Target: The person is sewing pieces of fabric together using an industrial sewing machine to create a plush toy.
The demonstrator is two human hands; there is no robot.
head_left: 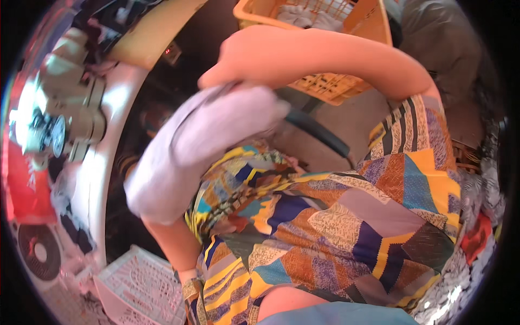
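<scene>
Though the left hand (covered) can't be read, the right hand [234,62] grips lilac cloth [214,132].

A dark gap runs between the worktop's [89,189] right edge and the lilac cloth [216,127], admitting a hand along that edge. At the worktop's upper part, the sewing machine [70,108] obstructs passage across. A white basket [141,276] stands by the lower end. The right arm [346,54] crosses the orange basket [336,89], partly barring access.
</scene>
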